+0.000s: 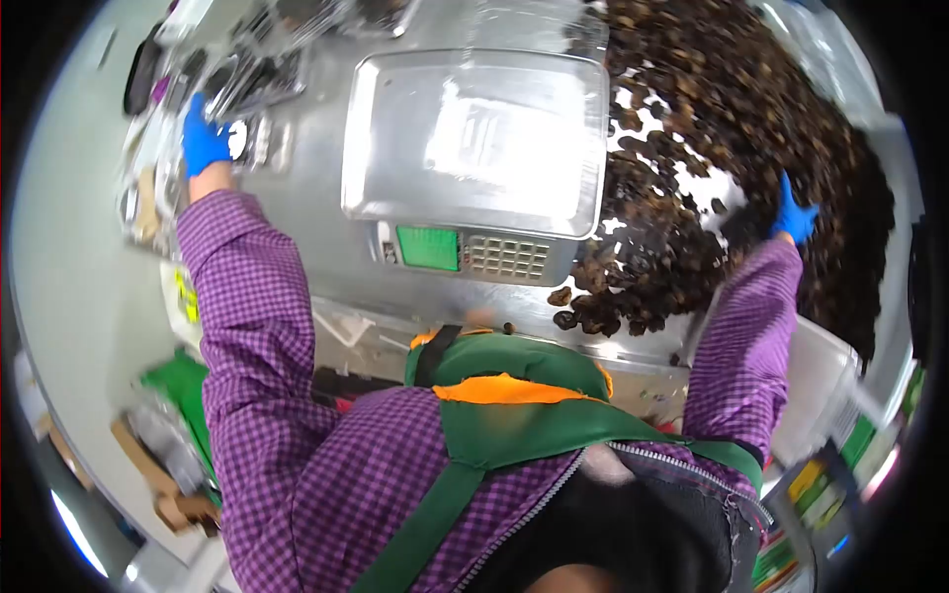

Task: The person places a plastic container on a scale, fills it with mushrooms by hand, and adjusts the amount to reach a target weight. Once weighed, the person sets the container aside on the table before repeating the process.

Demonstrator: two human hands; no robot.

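Note:
My left hand (205,140), in a blue glove, is at the left side of the metal table. Its fingers stretch away from me, right beside some clear plastic boxes (272,84). On the right, my blue-gloved right hand (794,213) reaches over a wide heap of dark brown dried mushrooms (732,89), a finger and the thumb spread apart. Between my hands stands a weighing scale (474,148) with a bare steel pan, a lit green display (428,247) and a keypad (507,258).
A few loose mushroom pieces (565,318) lie near the table's front edge. A translucent plastic bin (816,390) sits below my right forearm. Cardboard (148,460) and a green bag (183,390) are at the lower left. Clear plastic (825,49) lies behind the heap.

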